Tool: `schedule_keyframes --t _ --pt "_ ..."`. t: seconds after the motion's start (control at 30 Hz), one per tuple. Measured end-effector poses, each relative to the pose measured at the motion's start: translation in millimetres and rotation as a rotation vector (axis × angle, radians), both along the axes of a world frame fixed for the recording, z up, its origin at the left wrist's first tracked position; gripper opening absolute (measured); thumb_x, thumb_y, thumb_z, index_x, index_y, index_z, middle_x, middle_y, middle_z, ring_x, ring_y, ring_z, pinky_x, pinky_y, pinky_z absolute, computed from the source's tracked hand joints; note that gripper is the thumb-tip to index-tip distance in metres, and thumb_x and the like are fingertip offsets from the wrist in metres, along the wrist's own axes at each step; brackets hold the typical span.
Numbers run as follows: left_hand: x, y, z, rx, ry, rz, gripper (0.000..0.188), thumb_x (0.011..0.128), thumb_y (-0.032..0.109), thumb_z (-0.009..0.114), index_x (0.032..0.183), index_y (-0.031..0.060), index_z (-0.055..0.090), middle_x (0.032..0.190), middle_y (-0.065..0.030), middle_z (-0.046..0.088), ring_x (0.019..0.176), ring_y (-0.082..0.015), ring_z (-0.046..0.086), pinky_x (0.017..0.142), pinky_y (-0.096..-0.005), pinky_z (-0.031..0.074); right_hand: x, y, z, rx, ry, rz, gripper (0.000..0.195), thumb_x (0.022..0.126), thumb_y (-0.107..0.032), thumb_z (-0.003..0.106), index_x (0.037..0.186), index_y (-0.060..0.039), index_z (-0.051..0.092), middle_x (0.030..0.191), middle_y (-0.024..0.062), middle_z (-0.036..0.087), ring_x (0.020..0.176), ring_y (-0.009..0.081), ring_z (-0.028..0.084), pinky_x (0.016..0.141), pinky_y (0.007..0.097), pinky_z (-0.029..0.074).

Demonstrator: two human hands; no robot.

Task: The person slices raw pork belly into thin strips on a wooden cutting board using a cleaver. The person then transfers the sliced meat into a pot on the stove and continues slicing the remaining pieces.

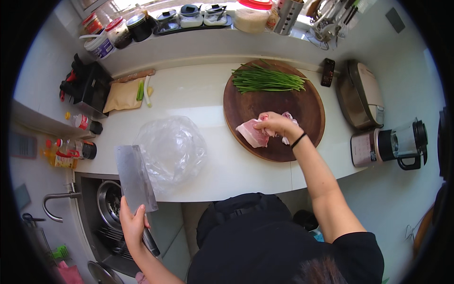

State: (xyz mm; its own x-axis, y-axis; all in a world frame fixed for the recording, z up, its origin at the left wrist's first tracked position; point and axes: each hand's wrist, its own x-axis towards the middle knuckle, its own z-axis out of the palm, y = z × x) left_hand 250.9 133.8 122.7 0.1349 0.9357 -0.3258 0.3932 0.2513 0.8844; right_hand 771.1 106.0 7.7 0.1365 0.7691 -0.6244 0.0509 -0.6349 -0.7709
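My left hand (pixel 133 222) grips a Chinese cleaver (pixel 136 181) where blade and handle meet, its broad blade standing over the counter's front edge beside the sink. On the round wooden chopping board (pixel 241 106), my right hand (pixel 275 124) holds a slab of raw meat (pixel 252 133). Smaller pieces of meat (pixel 289 116) show partly behind that hand. A bunch of green garlic chives or similar stalks (pixel 267 78) lies across the board's back part. Between cleaver and board, a crumpled clear plastic bag (pixel 173 149) rests on the white counter (pixel 227 181).
Left of me is a sink (pixel 87 213) with a metal bowl (pixel 103 202). A knife block (pixel 92 87), paper packet (pixel 122 96) and scallion pieces (pixel 147 92) lie back left. A phone (pixel 327 72), rice cooker (pixel 360 96) and blender (pixel 390 145) stand right. Jars line the sill.
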Motion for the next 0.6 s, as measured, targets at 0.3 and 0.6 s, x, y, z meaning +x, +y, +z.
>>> schedule_keyframes --t 0.3,0.6 --pt "8.4 -11.5 33.0 0.244 0.103 0.235 0.062 0.093 -0.003 0.057 0.148 -0.003 0.027 0.086 -0.016 0.06 0.039 -0.0099 0.04 0.036 -0.025 0.038 26.8 45.0 -18.5 0.48 -0.732 0.281 0.034 0.072 -0.021 0.079 0.1 -0.0056 0.069 0.08 0.0095 0.06 0.072 0.0204 0.056 0.069 0.0326 0.049" --pt "143.7 -37.0 49.3 -0.011 -0.131 -0.216 0.046 0.09 -0.004 0.063 0.132 -0.0032 0.044 0.061 0.0001 0.052 0.041 -0.0073 0.045 0.056 -0.0252 0.053 30.4 -37.7 0.9 0.378 -0.495 -0.199 0.034 0.073 -0.009 0.072 0.104 -0.0003 0.065 0.081 0.0033 0.066 0.073 0.0123 0.061 0.07 0.0279 0.051"
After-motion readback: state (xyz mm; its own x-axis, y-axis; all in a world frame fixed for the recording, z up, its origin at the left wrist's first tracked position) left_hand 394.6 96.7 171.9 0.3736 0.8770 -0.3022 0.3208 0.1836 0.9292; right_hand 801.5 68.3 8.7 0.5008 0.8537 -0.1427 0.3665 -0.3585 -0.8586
